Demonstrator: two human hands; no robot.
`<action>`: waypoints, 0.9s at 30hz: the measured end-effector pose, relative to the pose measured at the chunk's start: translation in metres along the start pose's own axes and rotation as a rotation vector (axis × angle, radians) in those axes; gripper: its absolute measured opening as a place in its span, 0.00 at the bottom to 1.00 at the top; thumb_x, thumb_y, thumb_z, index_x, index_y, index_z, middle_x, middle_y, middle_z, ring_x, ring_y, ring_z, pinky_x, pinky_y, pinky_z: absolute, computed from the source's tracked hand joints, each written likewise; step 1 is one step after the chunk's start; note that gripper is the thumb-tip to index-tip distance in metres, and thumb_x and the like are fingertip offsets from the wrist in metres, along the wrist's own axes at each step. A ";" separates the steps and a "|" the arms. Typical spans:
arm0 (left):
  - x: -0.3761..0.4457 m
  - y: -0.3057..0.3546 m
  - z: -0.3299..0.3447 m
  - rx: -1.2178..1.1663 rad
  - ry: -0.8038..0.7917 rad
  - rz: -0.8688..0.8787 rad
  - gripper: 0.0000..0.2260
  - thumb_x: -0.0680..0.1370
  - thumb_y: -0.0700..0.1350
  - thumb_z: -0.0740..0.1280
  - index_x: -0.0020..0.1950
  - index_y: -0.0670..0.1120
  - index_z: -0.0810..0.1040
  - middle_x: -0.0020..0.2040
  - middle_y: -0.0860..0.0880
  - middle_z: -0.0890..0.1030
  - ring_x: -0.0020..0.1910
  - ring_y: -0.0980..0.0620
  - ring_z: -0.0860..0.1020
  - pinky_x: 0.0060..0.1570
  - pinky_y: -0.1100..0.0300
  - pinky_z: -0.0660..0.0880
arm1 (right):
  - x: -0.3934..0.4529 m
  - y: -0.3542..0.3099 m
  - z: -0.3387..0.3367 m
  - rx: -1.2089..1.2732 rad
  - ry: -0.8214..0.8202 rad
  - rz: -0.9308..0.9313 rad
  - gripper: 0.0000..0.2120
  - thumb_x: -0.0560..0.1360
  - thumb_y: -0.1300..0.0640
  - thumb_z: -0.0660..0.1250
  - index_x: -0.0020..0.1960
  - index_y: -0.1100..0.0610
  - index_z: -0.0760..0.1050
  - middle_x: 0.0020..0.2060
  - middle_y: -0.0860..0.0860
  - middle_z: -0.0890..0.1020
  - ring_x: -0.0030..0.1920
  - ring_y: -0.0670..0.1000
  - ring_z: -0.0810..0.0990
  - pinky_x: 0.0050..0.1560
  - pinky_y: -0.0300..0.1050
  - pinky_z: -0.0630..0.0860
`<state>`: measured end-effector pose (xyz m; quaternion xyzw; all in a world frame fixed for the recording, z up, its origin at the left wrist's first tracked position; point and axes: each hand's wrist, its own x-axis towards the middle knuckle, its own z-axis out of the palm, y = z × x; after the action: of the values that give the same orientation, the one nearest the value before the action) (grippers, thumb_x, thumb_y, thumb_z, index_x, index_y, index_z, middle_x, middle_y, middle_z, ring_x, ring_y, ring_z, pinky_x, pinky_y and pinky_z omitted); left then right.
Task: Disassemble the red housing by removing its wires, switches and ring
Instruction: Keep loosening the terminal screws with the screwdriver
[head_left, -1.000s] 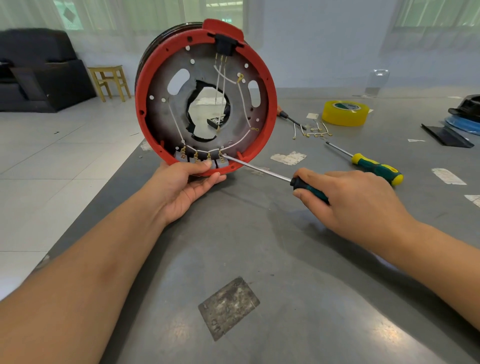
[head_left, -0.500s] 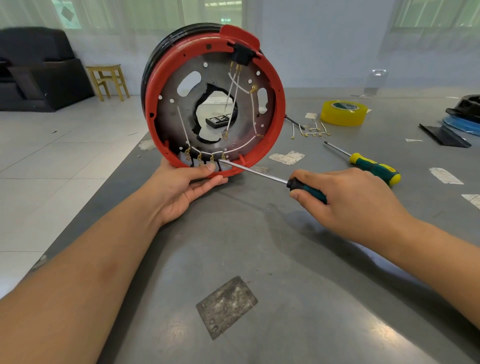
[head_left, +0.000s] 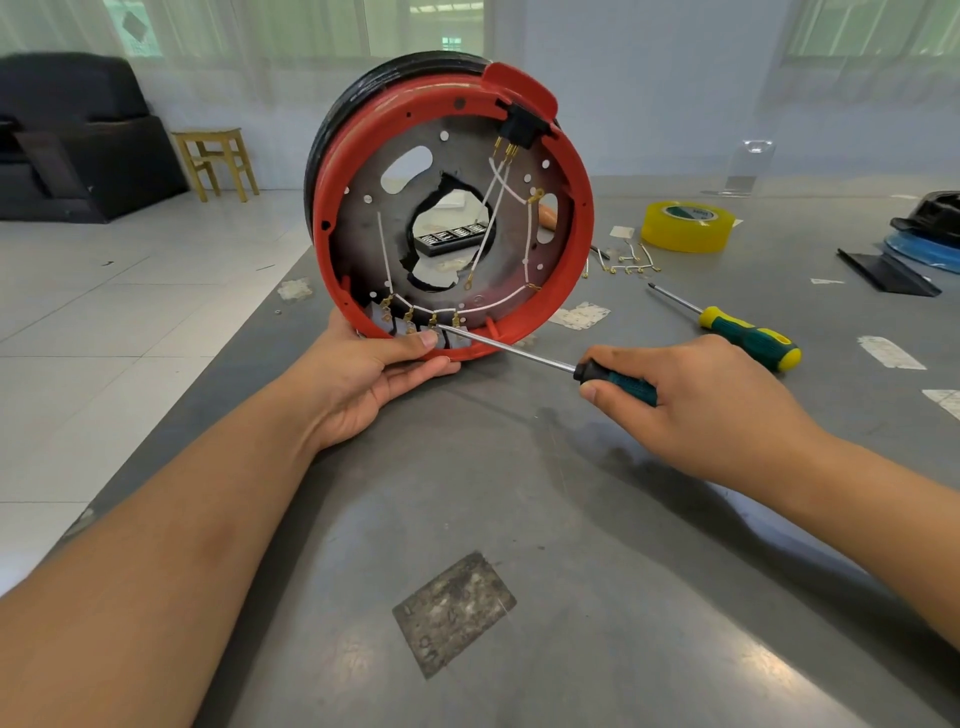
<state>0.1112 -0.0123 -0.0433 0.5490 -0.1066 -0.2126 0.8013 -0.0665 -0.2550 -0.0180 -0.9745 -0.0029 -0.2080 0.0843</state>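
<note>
The right hand (head_left: 711, 405) is curled around the dark green handle of a screwdriver (head_left: 524, 354), whose shaft is aimed toward ten o'clock so that its tip is set among the brass terminals at the bottom of the red housing (head_left: 582, 244). The left hand (head_left: 374, 374) is cupped under the housing's lower rim at six o'clock, with the thumb pressed against the inner edge and the fingers stretched beneath it. The housing is stood on edge on the grey surface (head_left: 519, 493), its open side turned toward the camera, with a black ring (head_left: 332, 135) fitted behind it from nine to twelve o'clock. White wires (head_left: 493, 200) are strung across the grey inner plate from a black switch block (head_left: 522, 127) at one o'clock down to the terminals at six o'clock. A large ragged hole is seen at the plate's centre. At three o'clock from the housing a second screwdriver (head_left: 748, 335) with a green and yellow handle is laid on the surface, and near it, farther back, loose wire pieces (head_left: 626, 262) and a roll of yellow tape (head_left: 685, 226) are seen. A wooden stool (head_left: 215, 161) is stood on the tiled floor at ten o'clock.
</note>
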 end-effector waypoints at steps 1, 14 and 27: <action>0.000 0.000 0.000 0.004 -0.005 -0.004 0.26 0.77 0.28 0.71 0.74 0.40 0.72 0.59 0.37 0.86 0.53 0.33 0.86 0.44 0.57 0.85 | 0.000 0.000 0.000 -0.007 0.003 -0.002 0.24 0.77 0.35 0.55 0.65 0.41 0.79 0.37 0.48 0.85 0.36 0.54 0.80 0.35 0.51 0.80; 0.003 0.000 -0.003 0.028 -0.025 -0.013 0.26 0.78 0.28 0.70 0.75 0.39 0.71 0.59 0.37 0.86 0.54 0.33 0.86 0.45 0.58 0.85 | -0.001 0.001 0.002 -0.075 -0.006 -0.008 0.24 0.77 0.34 0.52 0.63 0.42 0.77 0.37 0.47 0.84 0.35 0.53 0.79 0.33 0.49 0.79; 0.000 0.002 0.001 0.039 0.017 -0.031 0.27 0.77 0.28 0.71 0.75 0.39 0.70 0.57 0.37 0.86 0.52 0.34 0.87 0.43 0.57 0.85 | -0.002 0.006 0.007 -0.190 0.068 -0.088 0.22 0.79 0.34 0.51 0.63 0.41 0.76 0.38 0.45 0.83 0.33 0.53 0.77 0.27 0.42 0.72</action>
<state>0.1112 -0.0124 -0.0411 0.5678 -0.0952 -0.2183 0.7880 -0.0651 -0.2595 -0.0257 -0.9695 -0.0230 -0.2435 -0.0175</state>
